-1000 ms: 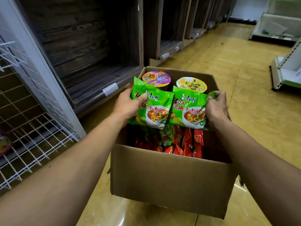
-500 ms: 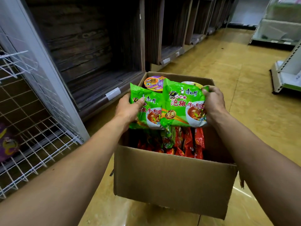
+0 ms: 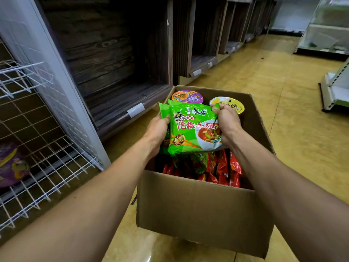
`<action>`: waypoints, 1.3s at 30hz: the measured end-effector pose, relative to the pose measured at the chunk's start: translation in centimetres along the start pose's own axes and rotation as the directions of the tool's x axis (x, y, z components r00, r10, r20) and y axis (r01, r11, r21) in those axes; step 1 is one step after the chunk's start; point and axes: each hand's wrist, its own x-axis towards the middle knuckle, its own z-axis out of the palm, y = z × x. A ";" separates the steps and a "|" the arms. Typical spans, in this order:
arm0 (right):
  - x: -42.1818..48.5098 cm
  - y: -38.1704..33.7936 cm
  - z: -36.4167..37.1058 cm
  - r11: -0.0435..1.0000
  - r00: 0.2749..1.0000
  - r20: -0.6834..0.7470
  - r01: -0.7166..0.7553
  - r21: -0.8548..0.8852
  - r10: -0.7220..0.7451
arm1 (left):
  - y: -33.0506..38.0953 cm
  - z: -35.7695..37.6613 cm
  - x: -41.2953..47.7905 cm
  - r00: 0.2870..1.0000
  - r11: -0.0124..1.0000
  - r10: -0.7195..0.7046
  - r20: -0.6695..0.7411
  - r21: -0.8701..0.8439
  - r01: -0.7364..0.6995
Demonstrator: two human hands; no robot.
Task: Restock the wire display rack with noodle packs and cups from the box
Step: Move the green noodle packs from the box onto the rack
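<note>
An open cardboard box (image 3: 198, 208) stands on the floor in front of me. Above it I hold two green noodle packs, stacked: the front pack (image 3: 190, 129) covers most of the rear pack (image 3: 162, 110). My left hand (image 3: 156, 131) grips their left side and my right hand (image 3: 226, 123) grips the front pack's right edge. Red noodle packs (image 3: 222, 167) stand inside the box. A purple-lidded cup (image 3: 188, 97) and a yellow-lidded cup (image 3: 233, 104) sit at its far end. The white wire display rack (image 3: 37, 148) is at my left.
A purple noodle cup (image 3: 11, 163) lies on the rack's lower wire shelf. Dark wooden shelf bays (image 3: 117, 69) line the left wall. Yellow floor stretches to the right, where white metal shelving (image 3: 334, 91) stands.
The two green packs, side by side a second ago, have been slid together so the right one overlaps the left. Both hands have moved closer together above the box.
</note>
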 end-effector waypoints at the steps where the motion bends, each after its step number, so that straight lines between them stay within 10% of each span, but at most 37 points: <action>1: -0.3 -0.1 0.1 1.000 0.999 0.031 -0.018 0.008 0.018 | 0.1 0.0 -0.1 1.000 1.000 -0.015 -0.010 -0.014 0.014; 15: -0.5 -0.5 1.4 0.998 0.996 -0.066 0.054 -0.012 -0.054 | 1.3 1.0 -1.7 0.989 0.992 0.112 0.101 -0.072 -0.105; 31: -1.2 -0.7 1.2 0.988 0.895 0.437 -0.134 0.076 0.088 | 1.7 -1.8 -1.5 0.995 0.976 0.096 -0.006 -0.196 -0.095; 39: -1.1 -0.3 1.7 0.996 0.969 0.240 0.034 0.081 -0.052 | 1.8 -1.6 -1.5 0.989 0.980 0.145 0.038 -0.143 -0.138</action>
